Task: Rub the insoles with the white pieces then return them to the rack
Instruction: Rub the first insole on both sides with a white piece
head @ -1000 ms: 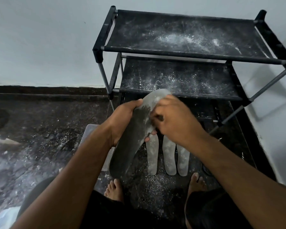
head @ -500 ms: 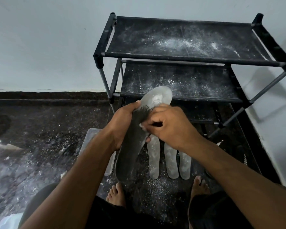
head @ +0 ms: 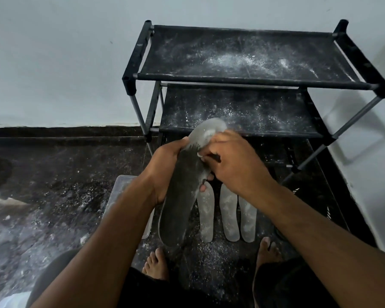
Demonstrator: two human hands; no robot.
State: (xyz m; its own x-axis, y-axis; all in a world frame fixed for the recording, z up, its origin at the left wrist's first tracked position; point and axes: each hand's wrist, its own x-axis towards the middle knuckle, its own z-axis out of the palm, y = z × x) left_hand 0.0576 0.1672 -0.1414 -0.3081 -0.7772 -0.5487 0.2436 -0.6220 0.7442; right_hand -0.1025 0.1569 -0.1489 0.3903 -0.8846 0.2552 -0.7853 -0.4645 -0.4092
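- Right now my left hand (head: pixel 165 172) grips the dark insole (head: pixel 182 194) around its middle, thumb on the near edge and fingers curled round the back, holding it slanted with the toe end up toward the rack (head: pixel 242 78).
- My right hand (head: pixel 233 165) pinches a small white piece (head: pixel 199 155) against the insole's face just below the toe end; only a sliver of it shows between my fingers.
- As I judge it, I am mid-rub: the toe end is pale with powder, while the long lower stretch down to the heel is dark and unrubbed.
- Next, I reckon, I work the piece down that dark length, with my left hand bracing the insole so it does not bend away under the pressure.
- Three pale insoles (head: pixel 228 215) lie side by side on the floor (head: pixel 53 185) below my hands, by the foot of the rack; they look rubbed but are not back on it.
- Both shelves of the rack carry only scattered white powder (head: pixel 229 60).
- A clear plastic container (head: pixel 121 187) sits on the floor under my left forearm.
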